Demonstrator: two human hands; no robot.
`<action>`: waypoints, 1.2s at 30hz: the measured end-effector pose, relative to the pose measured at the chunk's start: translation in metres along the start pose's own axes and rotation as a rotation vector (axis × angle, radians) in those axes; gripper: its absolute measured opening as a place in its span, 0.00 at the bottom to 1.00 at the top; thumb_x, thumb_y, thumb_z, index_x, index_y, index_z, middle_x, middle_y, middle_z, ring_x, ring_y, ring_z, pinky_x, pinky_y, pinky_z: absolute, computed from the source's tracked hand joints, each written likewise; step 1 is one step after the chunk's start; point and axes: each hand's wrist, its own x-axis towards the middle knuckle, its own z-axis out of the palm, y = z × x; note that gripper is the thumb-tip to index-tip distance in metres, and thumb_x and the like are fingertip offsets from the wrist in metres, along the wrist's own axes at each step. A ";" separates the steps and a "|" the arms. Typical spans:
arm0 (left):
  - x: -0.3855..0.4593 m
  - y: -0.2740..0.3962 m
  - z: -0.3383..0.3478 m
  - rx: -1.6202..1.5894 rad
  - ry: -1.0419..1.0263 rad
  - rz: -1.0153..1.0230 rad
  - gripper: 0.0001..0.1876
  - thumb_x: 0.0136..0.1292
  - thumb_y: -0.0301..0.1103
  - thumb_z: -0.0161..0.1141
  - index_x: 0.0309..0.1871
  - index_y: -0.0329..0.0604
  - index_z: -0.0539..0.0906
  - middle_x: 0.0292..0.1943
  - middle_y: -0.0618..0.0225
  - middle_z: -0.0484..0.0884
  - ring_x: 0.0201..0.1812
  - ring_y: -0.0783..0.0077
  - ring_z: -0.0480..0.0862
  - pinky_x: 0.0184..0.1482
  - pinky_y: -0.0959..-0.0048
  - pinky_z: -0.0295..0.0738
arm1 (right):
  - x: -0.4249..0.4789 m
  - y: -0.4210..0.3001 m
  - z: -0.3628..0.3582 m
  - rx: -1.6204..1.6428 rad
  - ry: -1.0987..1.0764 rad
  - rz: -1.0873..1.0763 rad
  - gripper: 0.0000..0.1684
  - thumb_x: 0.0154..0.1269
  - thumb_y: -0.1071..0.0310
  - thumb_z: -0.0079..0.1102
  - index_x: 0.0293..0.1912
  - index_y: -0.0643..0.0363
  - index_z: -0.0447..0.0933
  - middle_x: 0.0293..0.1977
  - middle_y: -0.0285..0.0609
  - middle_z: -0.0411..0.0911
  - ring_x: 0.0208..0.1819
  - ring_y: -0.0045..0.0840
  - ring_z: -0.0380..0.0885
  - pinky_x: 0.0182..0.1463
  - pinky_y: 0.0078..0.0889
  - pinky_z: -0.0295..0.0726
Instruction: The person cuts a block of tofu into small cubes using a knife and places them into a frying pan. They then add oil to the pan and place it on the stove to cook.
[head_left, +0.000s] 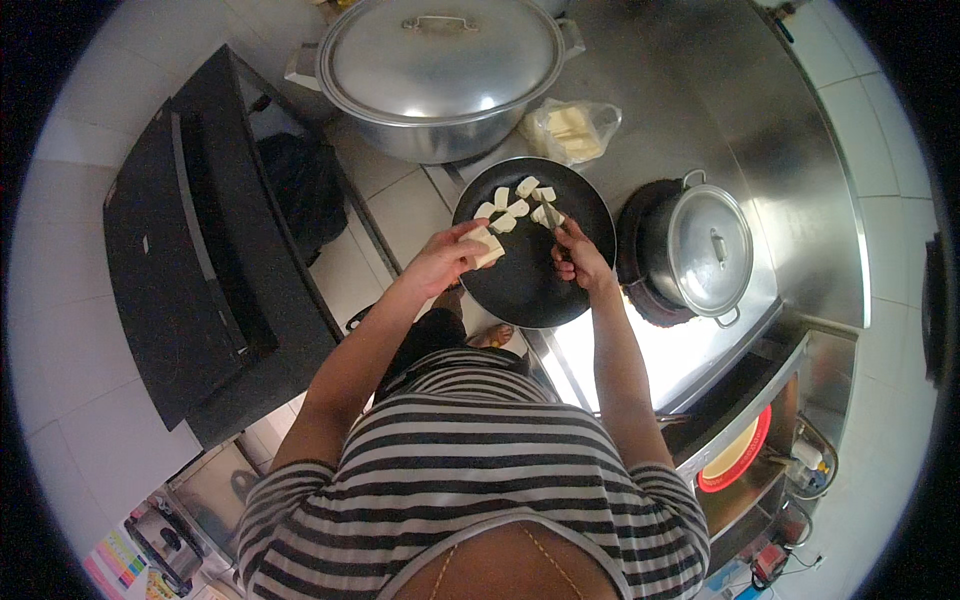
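My left hand (441, 261) grips a pale, cream-coloured block of food (484, 247) over the left side of a black frying pan (536, 281). A small knife (553, 215) is in my right hand (579, 255), its blade pointing away from me above the pan. At the blade lies a pale piece (540, 216); whether it touches the metal I cannot tell. Several cut chunks (501, 199) of similar pale food are scattered in the far half of the pan. Beyond the rim, an open clear plastic bag (576, 133) holds more pale pieces.
A large lidded metal pot (442, 67) stands beyond the pan. To the right, a smaller lidded pot (709, 247) sits on a dark burner (637, 292). A red-rimmed basin (739, 454) is in the sink at lower right. A black appliance (202, 247) stands at left.
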 end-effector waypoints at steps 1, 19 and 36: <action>0.001 -0.001 0.000 0.010 0.001 0.019 0.23 0.56 0.22 0.59 0.57 0.31 0.69 0.50 0.57 0.75 0.52 0.63 0.77 0.55 0.65 0.74 | -0.004 0.001 -0.002 -0.017 0.052 -0.019 0.25 0.71 0.58 0.44 0.64 0.37 0.54 0.19 0.33 0.62 0.12 0.12 0.53 0.13 0.15 0.51; -0.005 -0.008 0.029 0.087 0.047 0.166 0.24 0.58 0.25 0.60 0.59 0.37 0.71 0.51 0.63 0.76 0.52 0.70 0.77 0.55 0.72 0.72 | -0.112 -0.007 0.098 -0.360 -0.158 -0.309 0.30 0.70 0.63 0.45 0.69 0.42 0.51 0.18 0.27 0.57 0.16 0.10 0.53 0.17 0.13 0.53; 0.011 -0.021 0.036 0.012 0.073 0.020 0.21 0.56 0.24 0.62 0.54 0.36 0.73 0.46 0.65 0.78 0.47 0.73 0.79 0.48 0.74 0.77 | -0.079 0.012 0.064 -0.183 -0.100 -0.163 0.30 0.71 0.64 0.43 0.68 0.31 0.51 0.18 0.28 0.59 0.14 0.11 0.55 0.13 0.14 0.52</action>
